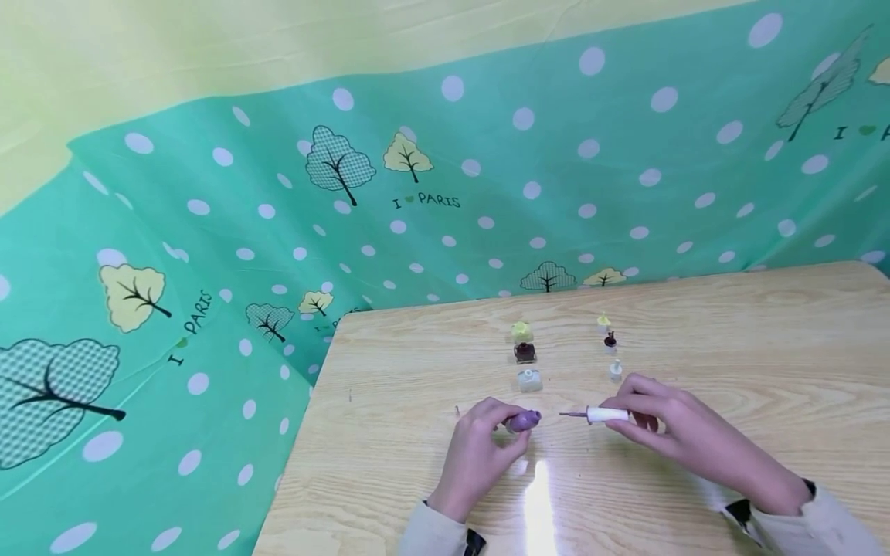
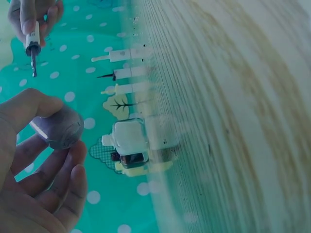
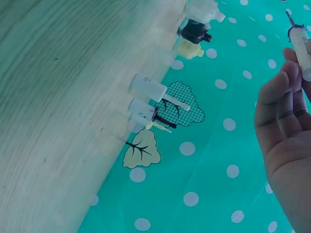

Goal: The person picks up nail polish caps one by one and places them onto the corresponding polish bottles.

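My left hand [image 1: 474, 448] pinches a small purple nail polish bottle [image 1: 523, 421] between thumb and fingers. The bottle is uncapped and tilted, its neck pointing right. In my right hand [image 1: 670, 421] is a white nail polish cap [image 1: 608, 415], pinched by its handle. Its purple-stained brush [image 1: 573, 415] points left toward the bottle neck, a short gap apart. The left wrist view shows the same bottle [image 2: 60, 127] with the fingers around its body. Over at the upper right edge of the right wrist view, the cap [image 3: 300, 51] shows with its brush upward.
Behind the left hand, open polish bottles stand in a row: white [image 1: 530, 381], dark red [image 1: 524, 354] and yellow [image 1: 521, 332]. Upright white caps with brushes, light [image 1: 616, 371], dark [image 1: 610, 342] and yellow [image 1: 603, 322], line up to their right. A green dotted cloth [image 1: 417, 247] hangs behind the wooden table [image 1: 389, 386].
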A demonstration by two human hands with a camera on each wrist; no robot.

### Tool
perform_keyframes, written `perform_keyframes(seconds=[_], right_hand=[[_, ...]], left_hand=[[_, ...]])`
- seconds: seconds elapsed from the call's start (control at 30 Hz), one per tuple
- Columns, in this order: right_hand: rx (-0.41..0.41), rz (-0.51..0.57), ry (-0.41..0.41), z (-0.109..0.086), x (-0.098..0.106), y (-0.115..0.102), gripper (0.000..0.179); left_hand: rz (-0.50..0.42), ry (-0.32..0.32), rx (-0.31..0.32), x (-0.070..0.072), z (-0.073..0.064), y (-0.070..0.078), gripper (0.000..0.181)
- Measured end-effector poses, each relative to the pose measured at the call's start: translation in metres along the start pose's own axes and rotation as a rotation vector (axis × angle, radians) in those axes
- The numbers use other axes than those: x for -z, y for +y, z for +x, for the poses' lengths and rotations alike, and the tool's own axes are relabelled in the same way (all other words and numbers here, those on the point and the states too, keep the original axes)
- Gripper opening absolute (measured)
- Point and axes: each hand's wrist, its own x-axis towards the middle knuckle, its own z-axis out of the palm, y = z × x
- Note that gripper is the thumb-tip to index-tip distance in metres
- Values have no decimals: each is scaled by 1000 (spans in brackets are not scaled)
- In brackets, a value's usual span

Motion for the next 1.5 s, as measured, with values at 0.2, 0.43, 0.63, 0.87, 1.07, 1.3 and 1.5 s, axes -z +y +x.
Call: perform_keyframes(seconds=[0.2, 0.43, 0.63, 0.87, 1.07, 1.3, 1.5], right_hand=[[35, -2, 14, 1, -3, -2, 26], [72, 0, 23, 3, -7, -5, 23], [68, -4, 15, 5, -8, -7, 22], [66, -14, 7, 7, -11, -8, 21], [57, -11, -1, 8, -12, -9, 17], [52, -13, -30, 9, -13, -11, 14], [58, -22, -45, 12, -14, -13, 11]], left_hand=[[42, 4, -18, -1, -1, 2, 24], [60, 10, -62, 0, 0, 6, 24], [67, 2, -62, 0, 1, 8, 25], [90, 12, -73, -1, 0, 8, 25], [95, 16, -75, -1, 0, 8, 25], [107, 13, -76, 0, 0, 9, 25], [118, 22, -97, 0, 1, 9, 24]])
